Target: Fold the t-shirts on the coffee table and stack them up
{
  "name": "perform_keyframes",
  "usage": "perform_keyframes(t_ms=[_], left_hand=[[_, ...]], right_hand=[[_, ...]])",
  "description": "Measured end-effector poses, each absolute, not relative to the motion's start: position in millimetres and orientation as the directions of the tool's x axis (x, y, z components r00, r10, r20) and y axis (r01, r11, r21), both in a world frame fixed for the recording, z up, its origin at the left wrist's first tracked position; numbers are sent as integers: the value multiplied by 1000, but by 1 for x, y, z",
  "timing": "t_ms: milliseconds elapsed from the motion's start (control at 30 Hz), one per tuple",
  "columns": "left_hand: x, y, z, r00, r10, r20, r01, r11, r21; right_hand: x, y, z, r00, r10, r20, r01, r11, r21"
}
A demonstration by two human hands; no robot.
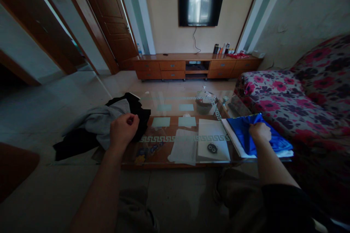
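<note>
My left hand [124, 128] is curled into a fist in front of a heap of clothes, with nothing seen sticking out of it. In that heap a grey garment [95, 114] lies over black clothing [79, 145] at the glass table's left end. My right hand [260, 133] is closed on a shiny blue cloth [243, 134], which bunches up around the fingers. Beneath the blue cloth lies something flat and white [232, 140], at the table's right end.
The glass table [158, 162] holds white sheets [184, 145] and a dark object with two rings [212, 148] in the middle. A basket [204, 105] shows farther back. A floral sofa [284, 98] stands right; a wooden cabinet [172, 66] lies beyond, below a television [201, 7].
</note>
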State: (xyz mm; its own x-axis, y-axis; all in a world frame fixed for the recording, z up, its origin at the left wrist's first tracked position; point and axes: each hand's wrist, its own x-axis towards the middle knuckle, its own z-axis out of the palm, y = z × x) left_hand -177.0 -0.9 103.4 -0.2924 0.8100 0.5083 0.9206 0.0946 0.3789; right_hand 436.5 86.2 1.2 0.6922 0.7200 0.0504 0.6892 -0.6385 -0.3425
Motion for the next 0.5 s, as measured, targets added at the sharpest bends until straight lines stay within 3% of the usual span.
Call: perform_keyframes(t_ms=[133, 233, 300, 400, 500], left_hand=[[-172, 1, 100, -273, 838, 473, 904, 54, 425], [-161, 3, 96, -232, 890, 392, 843, -17, 538], [-149, 3, 93, -191, 930, 315, 739, -75, 669], [-125, 1, 92, -74, 975, 210, 495, -147, 856], [-100, -8, 98, 31, 988, 151, 308, -153, 939]], right_hand=[[409, 86, 25, 649, 758, 66, 752, -625, -210], [370, 83, 56, 436, 897, 71, 895, -423, -141], [339, 74, 84, 242, 963, 118, 961, -222, -163], [295, 45, 134, -260, 954, 149, 869, 298, -395], [263, 5, 182, -609, 771, 185, 457, 531, -713]])
